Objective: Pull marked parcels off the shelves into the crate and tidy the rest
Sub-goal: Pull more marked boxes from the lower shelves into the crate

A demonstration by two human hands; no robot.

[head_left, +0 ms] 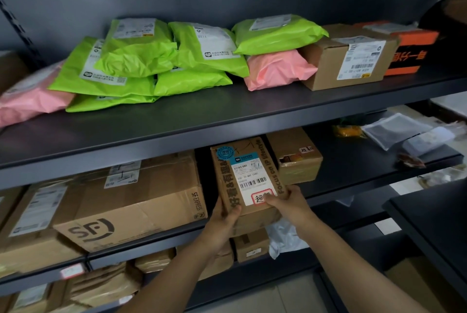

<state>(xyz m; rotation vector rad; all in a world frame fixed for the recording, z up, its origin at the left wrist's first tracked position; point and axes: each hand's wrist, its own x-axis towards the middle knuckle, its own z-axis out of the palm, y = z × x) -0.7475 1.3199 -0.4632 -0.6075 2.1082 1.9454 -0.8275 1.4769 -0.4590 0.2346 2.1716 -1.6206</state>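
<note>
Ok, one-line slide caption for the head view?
Left hand and right hand grip a red-stickered box at the middle shelf.

Brown labelled parcel (249,181) with red-bordered sticker, tilted, at middle shelf (341,193) edge.

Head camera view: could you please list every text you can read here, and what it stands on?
"SF EXPRESS": end face of the large brown cardboard box.
"SF": that box's front face.
"Focus on IP lifestyle": edge of the small brown cardboard box gripped by the left hand and right hand.
"超": red-framed sticker on it; the rest is hidden by a thumb.
Shipping labels, green plastic mailer bags included: too small to read.
</note>
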